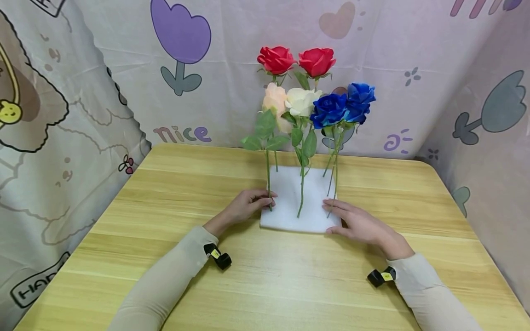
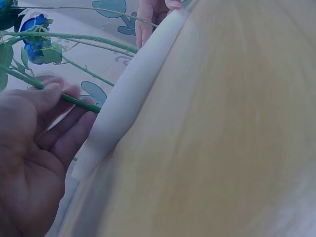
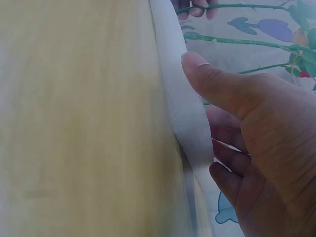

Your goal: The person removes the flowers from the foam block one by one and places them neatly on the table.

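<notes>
A white foam block (image 1: pixel 285 220) lies on the table with artificial roses standing upright in it. My left hand (image 1: pixel 248 205) is at its left side, pinching the low part of a green stem (image 2: pixel 76 101) that belongs to the peach rose (image 1: pixel 275 100). The right hand (image 1: pixel 360 223) rests on the block's right side, its thumb (image 3: pixel 202 69) along the front edge and its fingers reaching over the top beside a blue rose's stem. A white rose (image 1: pixel 301 101) stands front centre, with blue roses (image 1: pixel 329 110) at right and red roses (image 1: pixel 276 59) at the back.
The wooden table (image 1: pixel 174 193) extends around the block. A printed cloth (image 1: pixel 240 27) hangs behind the table and at both sides. A small black camera (image 1: pixel 217 256) is strapped to each sleeve cuff.
</notes>
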Motion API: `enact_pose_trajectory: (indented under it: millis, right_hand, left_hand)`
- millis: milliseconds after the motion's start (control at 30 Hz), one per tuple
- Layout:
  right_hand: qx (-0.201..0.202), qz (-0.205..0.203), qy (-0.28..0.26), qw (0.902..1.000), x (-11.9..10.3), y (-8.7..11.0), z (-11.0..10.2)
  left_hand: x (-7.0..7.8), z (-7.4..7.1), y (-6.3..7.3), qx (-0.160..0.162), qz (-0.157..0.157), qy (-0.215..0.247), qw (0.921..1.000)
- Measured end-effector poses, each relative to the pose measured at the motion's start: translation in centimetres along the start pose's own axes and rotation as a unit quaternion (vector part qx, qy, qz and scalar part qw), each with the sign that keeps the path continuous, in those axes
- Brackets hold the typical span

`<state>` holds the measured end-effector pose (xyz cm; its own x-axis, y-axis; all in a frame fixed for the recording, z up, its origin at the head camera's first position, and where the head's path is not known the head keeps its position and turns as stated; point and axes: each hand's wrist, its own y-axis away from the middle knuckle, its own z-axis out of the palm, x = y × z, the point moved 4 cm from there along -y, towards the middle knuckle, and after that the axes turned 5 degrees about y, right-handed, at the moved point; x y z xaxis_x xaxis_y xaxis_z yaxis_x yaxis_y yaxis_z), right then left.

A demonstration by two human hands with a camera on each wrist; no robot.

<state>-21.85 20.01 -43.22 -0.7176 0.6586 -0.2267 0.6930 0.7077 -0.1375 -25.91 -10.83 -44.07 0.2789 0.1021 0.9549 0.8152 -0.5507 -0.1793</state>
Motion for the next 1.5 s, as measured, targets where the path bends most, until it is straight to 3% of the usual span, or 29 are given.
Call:
enact_pose_trajectory:
  millis: [133,333,433,533,667,800,1167,1500]
  right_hand:
    - [0.002,-0.001,0.000,1.0000,0.0,0.1,0.0]
    - [0.003,-0.003,0.000,1.0000,-0.1,0.2,-0.2]
    - [0.003,-0.002,0.001,1.0000,-0.2,0.2,-0.2]
    - [0.003,-0.001,0.002,1.0000,-0.2,0.2,-0.3]
    - [0.005,-0.001,0.002,1.0000,-0.2,0.2,-0.3]
    - [0.005,-0.003,0.003,1.0000,-0.2,0.2,-0.3]
    - [0.004,-0.002,0.001,1.0000,-0.2,0.1,-0.3]
    - [-0.008,0.007,0.001,0.9999,-0.2,0.1,-0.4]
  left_hand:
    - [0.2,0.1,-0.1,0.001,0.001,0.037,0.9993]
    - [0.6,0.2,0.0,0.007,0.001,0.055,0.9985]
    - [1.7,0.3,0.1,0.011,-0.002,0.065,0.9978]
    - [2.0,0.0,0.0,0.015,0.001,0.069,0.9975]
    - [1.3,-0.5,-0.2,0.021,0.008,0.065,0.9976]
    - [1.6,-0.7,0.1,0.027,0.006,0.057,0.9980]
    - [2.3,-2.0,1.8,0.072,0.009,0.043,0.9965]
    - [2.7,-2.9,3.1,0.078,0.014,0.029,0.9965]
